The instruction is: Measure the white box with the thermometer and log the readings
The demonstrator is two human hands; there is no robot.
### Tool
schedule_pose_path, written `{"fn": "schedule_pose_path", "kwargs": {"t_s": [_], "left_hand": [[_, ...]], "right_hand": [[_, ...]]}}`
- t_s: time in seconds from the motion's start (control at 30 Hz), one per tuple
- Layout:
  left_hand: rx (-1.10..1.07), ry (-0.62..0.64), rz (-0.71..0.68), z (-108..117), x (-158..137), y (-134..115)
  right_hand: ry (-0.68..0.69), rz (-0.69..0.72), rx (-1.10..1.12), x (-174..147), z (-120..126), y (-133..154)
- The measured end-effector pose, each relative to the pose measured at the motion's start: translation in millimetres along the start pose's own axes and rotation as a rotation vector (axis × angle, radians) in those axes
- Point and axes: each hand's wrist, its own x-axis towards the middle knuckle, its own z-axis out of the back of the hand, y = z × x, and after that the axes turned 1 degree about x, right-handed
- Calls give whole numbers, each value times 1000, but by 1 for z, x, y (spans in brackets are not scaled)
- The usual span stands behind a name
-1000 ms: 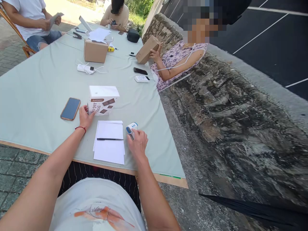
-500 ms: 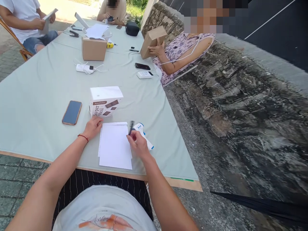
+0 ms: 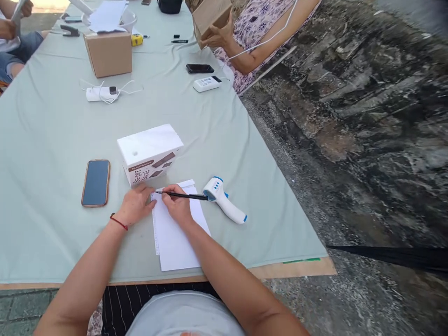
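One table [image 3: 45, 186], head view. Right hand [image 3: 179, 207]: grip pinching the pen [image 3: 192, 196], tip at the upper left of the paper [image 3: 175, 247]. Left hand [image 3: 135, 205] beside that corner, close to the box [image 3: 150, 144]; its grip, spread or pressed together, cannot tell. Thermometer [image 3: 224, 199] just right of the paper. Step looks like writing; next stroke probably calls for steady paper.

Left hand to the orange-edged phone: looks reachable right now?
Likely yes: the phone lies to the left of the left hand, and only tablecloth shows between them. The white box stands beyond the hand, seemingly not in the way.
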Motion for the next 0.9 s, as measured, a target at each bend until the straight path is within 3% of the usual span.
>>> {"fn": "schedule_pose_path", "kwargs": {"t_s": [0.27, 0.9], "left_hand": [[64, 36, -86, 5, -2, -3], [79, -44, -100, -3, -5, -7]], "right_hand": [[-81, 134, -150, -14, 3, -7], [18, 172, -229, -18, 8, -5]]}}
